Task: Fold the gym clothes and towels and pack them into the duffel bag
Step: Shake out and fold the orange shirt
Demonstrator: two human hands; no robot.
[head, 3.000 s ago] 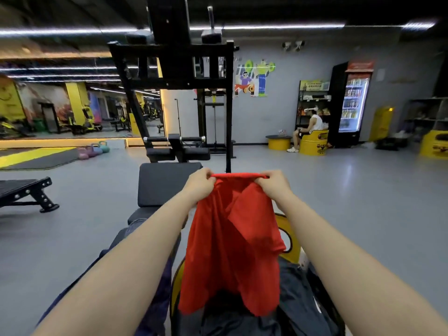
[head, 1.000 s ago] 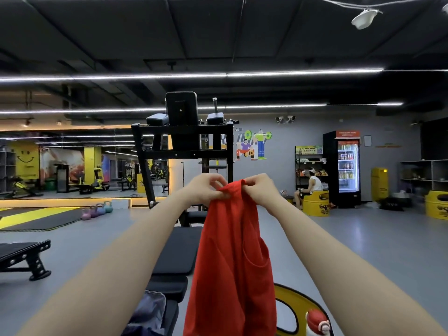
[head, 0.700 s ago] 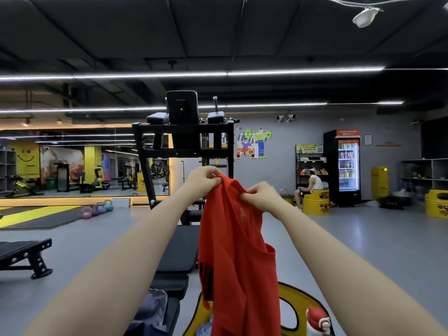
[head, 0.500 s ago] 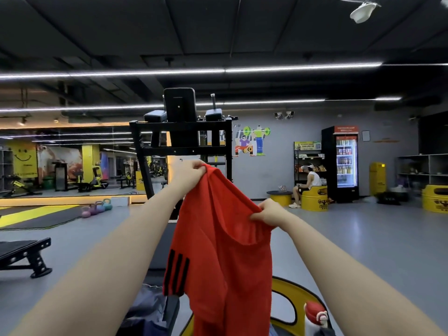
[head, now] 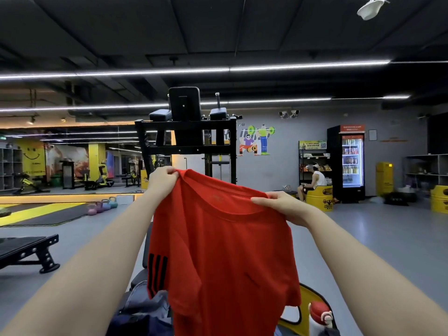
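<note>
A red T-shirt (head: pixel 225 251) is held up at chest height, spread between two raised bare arms. The left hand (head: pixel 163 178) grips the shirt at one shoulder seam, its fingers (head: pixel 169 171) curled over the fabric edge and pinching it; this hand sits the higher of the two. The right hand (head: pixel 282 206) holds the opposite shoulder, lower and further right, thumb lying along the top edge and fingers folded behind the cloth, pinching it. The round neckline sags between the two sets of fingers. Below the left fingers one sleeve hangs free, showing three black stripes (head: pixel 157 272) near its hem. The body of the shirt drops straight down from the fingers, tilted, its left shoulder higher than its right.

Under the hanging hem, below and left of the fingers, lies a heap of dark blue-grey cloth (head: pixel 143 309); what it rests on cannot be told. Below the right fingers stand a yellow rim (head: pixel 312 297) and a small red-and-white figure (head: pixel 320 314). Beyond the fingers stands a black exercise station (head: pixel 186 132). Far to the right a seated person (head: pixel 314 181) is on a yellow drum beside a lit drinks fridge (head: pixel 351 163). To the left are coloured kettlebells (head: pixel 103 206) on the floor and a low black bench (head: pixel 26 251).
</note>
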